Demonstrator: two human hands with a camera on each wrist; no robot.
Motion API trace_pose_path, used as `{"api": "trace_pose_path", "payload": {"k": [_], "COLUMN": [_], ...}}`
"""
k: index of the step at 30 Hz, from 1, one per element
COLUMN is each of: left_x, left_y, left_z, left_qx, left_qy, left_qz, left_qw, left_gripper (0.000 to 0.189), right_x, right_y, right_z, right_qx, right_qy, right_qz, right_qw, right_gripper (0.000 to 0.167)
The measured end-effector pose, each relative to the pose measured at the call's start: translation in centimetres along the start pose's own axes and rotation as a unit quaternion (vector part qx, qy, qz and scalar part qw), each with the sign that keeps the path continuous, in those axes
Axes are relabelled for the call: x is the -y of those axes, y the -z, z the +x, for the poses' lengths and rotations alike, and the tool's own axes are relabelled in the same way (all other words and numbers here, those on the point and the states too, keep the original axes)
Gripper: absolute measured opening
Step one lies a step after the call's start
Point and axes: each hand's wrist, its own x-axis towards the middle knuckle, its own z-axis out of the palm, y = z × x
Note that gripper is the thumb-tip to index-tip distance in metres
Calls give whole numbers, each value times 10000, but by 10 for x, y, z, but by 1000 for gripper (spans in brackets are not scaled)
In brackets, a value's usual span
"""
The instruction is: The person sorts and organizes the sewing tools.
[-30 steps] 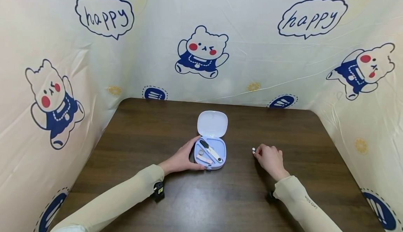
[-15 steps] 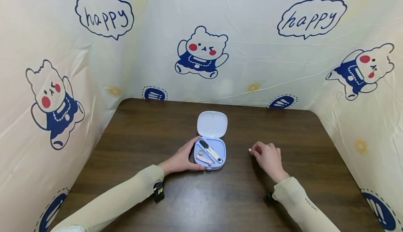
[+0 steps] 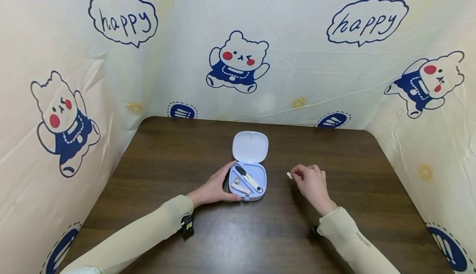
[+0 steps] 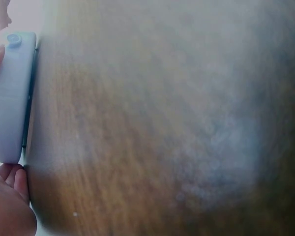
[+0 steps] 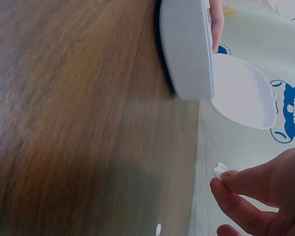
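Observation:
My left hand (image 3: 213, 186) holds a light-blue box (image 3: 263, 195) by its left side, the thumb along the front and the fingers toward the back. Its whitish lid (image 3: 251, 146) is raised at the back. Inside lie a slim black-and-white tool (image 3: 250, 179), a small ring (image 3: 237, 180) and a short pinkish-white stick (image 3: 241, 188). To the right of the box, my right hand (image 3: 311, 185) pinches a small white piece (image 5: 220, 170) between thumb and fingertip; I cannot tell its kind.
Under the box spreads a dark brown wooden table (image 3: 167, 150). A tiny white oval (image 5: 158, 229) shows low in the right wrist view. Printed cloth (image 3: 290, 26) hangs around the back and sides of the table.
My right hand has moved left toward the box, carrying the small white piece. The left hand and the box have stayed in place.

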Motion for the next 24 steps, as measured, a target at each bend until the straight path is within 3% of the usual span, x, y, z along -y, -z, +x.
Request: {"api": "trace_pose_path", "payload": {"k": [9,24], "left_x": [-1,-2], "left_y": [1,1], "left_z": [-2,-2], "left_qx": [32,8], "left_qy": [61,95], "left_qz": [30,28], "left_qw": [10000,10000], "left_gripper": [120,118], "right_x": [11,32], "right_y": [-3,-12], "right_z": [4,14], "right_qx": [-25,203], "right_qy": [252,339], "right_qz": [298,452], "right_qw": [9992,9982], "right_gripper": [5,7]}}
